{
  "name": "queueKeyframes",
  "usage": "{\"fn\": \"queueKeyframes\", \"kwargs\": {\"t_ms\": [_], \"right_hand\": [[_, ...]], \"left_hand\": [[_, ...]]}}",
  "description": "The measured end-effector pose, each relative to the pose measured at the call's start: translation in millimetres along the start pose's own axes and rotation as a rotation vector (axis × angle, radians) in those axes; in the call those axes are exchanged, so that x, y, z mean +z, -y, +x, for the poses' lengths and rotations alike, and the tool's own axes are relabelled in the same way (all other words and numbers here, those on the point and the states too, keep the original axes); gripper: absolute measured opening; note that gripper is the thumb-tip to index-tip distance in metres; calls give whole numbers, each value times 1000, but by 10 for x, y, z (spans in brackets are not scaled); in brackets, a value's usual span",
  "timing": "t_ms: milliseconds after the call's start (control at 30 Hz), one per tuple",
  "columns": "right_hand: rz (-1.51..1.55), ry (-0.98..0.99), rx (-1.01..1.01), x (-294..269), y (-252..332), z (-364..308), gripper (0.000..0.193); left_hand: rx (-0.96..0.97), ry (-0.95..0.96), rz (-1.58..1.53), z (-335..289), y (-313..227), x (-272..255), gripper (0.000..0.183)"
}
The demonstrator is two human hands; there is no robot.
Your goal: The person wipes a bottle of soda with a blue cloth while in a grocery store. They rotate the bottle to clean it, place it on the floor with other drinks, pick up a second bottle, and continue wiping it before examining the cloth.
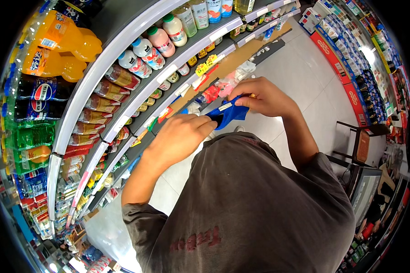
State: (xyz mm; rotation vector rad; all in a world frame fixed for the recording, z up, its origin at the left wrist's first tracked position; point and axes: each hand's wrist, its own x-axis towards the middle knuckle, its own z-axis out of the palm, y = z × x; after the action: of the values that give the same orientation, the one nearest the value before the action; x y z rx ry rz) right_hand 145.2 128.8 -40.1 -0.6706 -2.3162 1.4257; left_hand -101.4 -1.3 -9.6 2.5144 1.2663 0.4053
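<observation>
Hands meet in front of the chest, over the grey shirt [250, 200]. The left hand [180, 136] and the right hand [264, 96] both hold one small blue packet [230, 113], which hangs between them above the pale floor [300, 77]. The fingers of each hand are closed on the packet. To the left, curved shelves [123, 45] carry orange soda bottles [61, 38], dark cola bottles [41, 95] and pink milk drinks [161, 41]
</observation>
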Motion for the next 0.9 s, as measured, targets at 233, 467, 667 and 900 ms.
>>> {"fn": "queueKeyframes", "kwargs": {"t_ms": [233, 467, 667, 900], "right_hand": [[-120, 6, -125, -13, -9, 28, 13], [-108, -187, -286, 28, -21, 21, 8], [203, -185, -74, 146, 127, 38, 12], [582, -241, -86, 75, 384, 266, 16]], "left_hand": [[10, -47, -40, -76, 11, -107, 11], [-19, -331, -161, -64, -13, -58, 15], [-128, -557, -296, -56, 119, 124, 21], [-270, -862, -689, 198, 24, -145, 32]]}}
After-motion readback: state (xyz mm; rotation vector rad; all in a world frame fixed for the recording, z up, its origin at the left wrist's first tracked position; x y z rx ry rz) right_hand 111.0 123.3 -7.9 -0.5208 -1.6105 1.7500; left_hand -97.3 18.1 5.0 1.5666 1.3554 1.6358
